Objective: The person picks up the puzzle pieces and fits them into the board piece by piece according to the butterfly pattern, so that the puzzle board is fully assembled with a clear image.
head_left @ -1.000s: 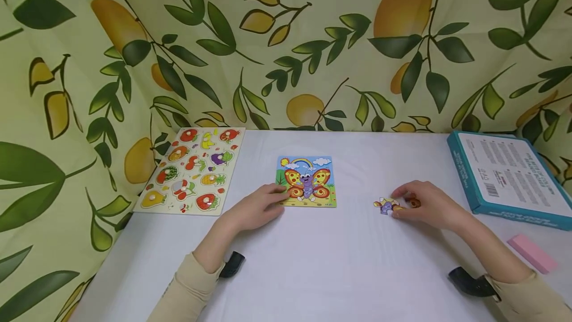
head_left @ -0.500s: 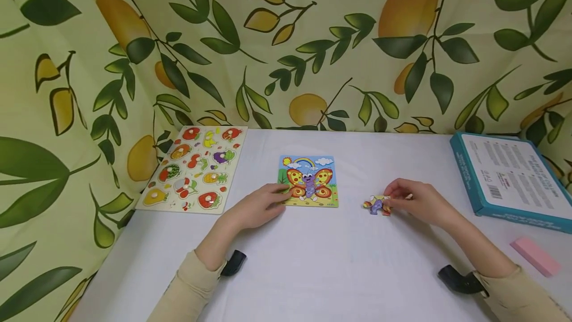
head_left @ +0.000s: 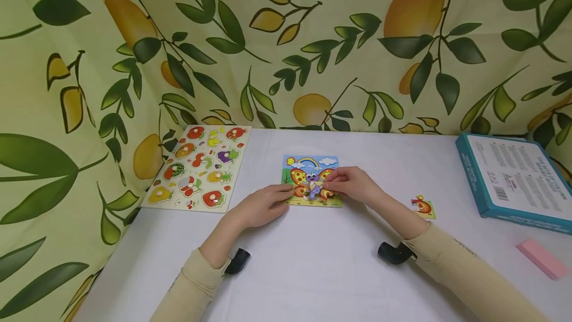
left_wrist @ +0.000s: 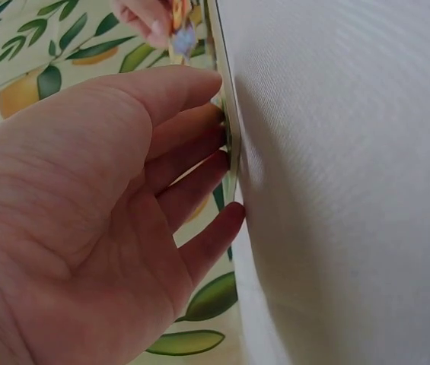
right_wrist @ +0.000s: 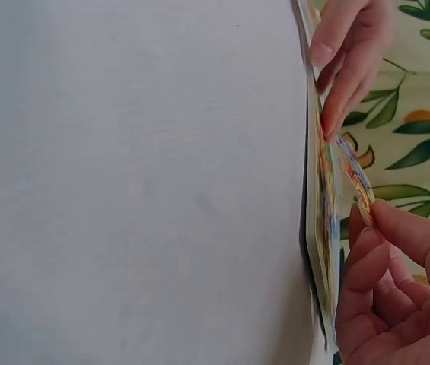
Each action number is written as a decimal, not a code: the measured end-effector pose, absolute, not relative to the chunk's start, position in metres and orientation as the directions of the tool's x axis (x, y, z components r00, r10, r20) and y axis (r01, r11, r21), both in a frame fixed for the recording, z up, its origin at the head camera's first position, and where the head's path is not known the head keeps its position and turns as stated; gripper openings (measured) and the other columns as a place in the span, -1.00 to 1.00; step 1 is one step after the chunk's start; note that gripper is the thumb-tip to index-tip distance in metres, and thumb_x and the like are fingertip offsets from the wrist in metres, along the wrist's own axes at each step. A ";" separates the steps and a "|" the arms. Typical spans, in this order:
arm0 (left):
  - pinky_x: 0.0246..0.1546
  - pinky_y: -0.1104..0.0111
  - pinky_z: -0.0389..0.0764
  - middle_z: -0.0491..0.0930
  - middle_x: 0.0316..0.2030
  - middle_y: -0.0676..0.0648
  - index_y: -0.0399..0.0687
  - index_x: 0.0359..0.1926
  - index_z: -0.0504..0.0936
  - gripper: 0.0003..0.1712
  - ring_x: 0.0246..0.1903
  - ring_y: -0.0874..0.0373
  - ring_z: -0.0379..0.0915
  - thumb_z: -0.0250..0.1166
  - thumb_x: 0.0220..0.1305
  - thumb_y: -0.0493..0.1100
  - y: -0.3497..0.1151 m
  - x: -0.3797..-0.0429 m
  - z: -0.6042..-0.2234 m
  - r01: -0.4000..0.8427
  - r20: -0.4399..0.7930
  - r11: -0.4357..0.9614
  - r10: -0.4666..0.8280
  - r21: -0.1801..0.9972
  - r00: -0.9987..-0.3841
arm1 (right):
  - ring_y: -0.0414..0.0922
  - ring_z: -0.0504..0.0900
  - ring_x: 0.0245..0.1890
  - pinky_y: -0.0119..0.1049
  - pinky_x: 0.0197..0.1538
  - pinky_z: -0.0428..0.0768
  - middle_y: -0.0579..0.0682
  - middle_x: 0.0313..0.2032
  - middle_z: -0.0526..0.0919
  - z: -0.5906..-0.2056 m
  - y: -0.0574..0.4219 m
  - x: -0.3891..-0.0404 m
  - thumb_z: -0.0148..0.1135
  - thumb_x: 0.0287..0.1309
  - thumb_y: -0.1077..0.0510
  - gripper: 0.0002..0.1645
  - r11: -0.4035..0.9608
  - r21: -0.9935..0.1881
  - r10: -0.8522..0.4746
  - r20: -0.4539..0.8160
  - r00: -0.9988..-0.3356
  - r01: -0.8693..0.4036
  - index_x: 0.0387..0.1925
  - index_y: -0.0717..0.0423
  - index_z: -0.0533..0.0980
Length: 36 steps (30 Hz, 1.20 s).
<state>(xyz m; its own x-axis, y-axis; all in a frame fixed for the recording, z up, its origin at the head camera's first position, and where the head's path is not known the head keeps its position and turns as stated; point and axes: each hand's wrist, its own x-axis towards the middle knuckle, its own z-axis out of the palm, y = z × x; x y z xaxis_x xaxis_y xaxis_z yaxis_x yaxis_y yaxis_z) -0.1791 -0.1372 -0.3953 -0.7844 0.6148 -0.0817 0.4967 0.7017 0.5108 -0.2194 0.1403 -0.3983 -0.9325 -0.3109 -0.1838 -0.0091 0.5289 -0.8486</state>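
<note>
A square butterfly jigsaw board (head_left: 311,162) with a blue sky and rainbow lies mid-table. My left hand (head_left: 259,206) rests at its left edge; in the left wrist view the loosely bent fingertips (left_wrist: 213,163) touch the board's side. My right hand (head_left: 355,186) pinches a jigsaw piece (right_wrist: 357,176) between thumb and fingers, tilted close over the board's lower right half. The piece carries purple and orange-red print and covers part of the butterfly in the head view. Another jigsaw piece (head_left: 424,208), with an orange swirl and green edge, lies on the table under the right forearm.
A fruit peg puzzle board (head_left: 196,173) lies at the back left. On the right are a teal-edged box (head_left: 518,183) and a pink block (head_left: 542,258). Patterned fabric (head_left: 277,63) hangs behind the white-covered table (head_left: 304,262).
My right hand has carried the purple jigsaw piece leftward from the table to over the board, leaving the orange-swirl piece uncovered. My left hand stays at the board's edge.
</note>
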 end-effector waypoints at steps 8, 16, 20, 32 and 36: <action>0.37 0.16 0.19 0.29 0.39 0.00 -0.07 0.36 0.41 -0.48 0.40 0.05 0.12 0.14 0.43 -0.10 -0.136 -0.179 -0.396 0.486 -0.091 0.709 0.607 0.511 -0.790 | -0.21 0.61 -0.48 -0.37 -0.32 0.66 0.03 -0.36 0.61 -0.402 0.128 -0.222 0.28 0.26 0.18 -0.55 0.423 -0.904 -0.373 -0.236 -0.897 0.061 0.15 0.25 0.52; 0.36 0.15 0.20 0.29 0.39 -0.01 -0.08 0.36 0.41 -0.48 0.40 0.04 0.13 0.14 0.43 -0.10 -0.136 -0.178 -0.395 0.484 -0.092 0.708 0.606 0.514 -0.790 | -0.15 0.69 -0.46 -0.32 -0.31 0.69 0.11 -0.32 0.56 -0.405 0.128 -0.217 0.18 0.30 0.27 -0.49 0.325 -0.938 -0.416 -0.258 -0.872 0.122 0.26 0.23 0.40; 0.36 0.15 0.20 0.29 0.39 -0.01 -0.07 0.36 0.41 -0.48 0.40 0.04 0.13 0.14 0.43 -0.09 -0.136 -0.178 -0.396 0.488 -0.088 0.707 0.609 0.512 -0.788 | -0.14 0.69 -0.50 -0.31 -0.34 0.69 0.07 -0.47 0.64 -0.404 0.127 -0.215 0.18 0.31 0.23 -0.67 0.313 -0.937 -0.382 -0.275 -0.882 0.157 0.03 0.33 0.42; 0.37 0.16 0.20 0.29 0.39 0.00 -0.09 0.36 0.41 -0.48 0.40 0.05 0.13 0.13 0.44 -0.09 -0.137 -0.181 -0.397 0.504 -0.078 0.704 0.616 0.501 -0.783 | -0.22 0.62 -0.42 -0.41 -0.22 0.65 0.01 -0.34 0.58 -0.401 0.121 -0.215 0.28 0.25 0.22 -0.60 0.233 -0.951 -0.322 -0.275 -0.906 0.206 0.05 0.33 0.44; 0.35 0.13 0.21 0.31 0.38 -0.03 -0.11 0.35 0.42 -0.48 0.39 0.02 0.15 0.13 0.43 -0.11 -0.136 -0.180 -0.396 0.506 -0.073 0.702 0.617 0.501 -0.783 | -0.22 0.65 -0.41 -0.38 -0.21 0.67 0.07 -0.28 0.49 -0.401 0.121 -0.214 0.24 0.26 0.30 -0.40 0.162 -0.959 -0.334 -0.276 -0.901 0.233 0.31 0.22 0.34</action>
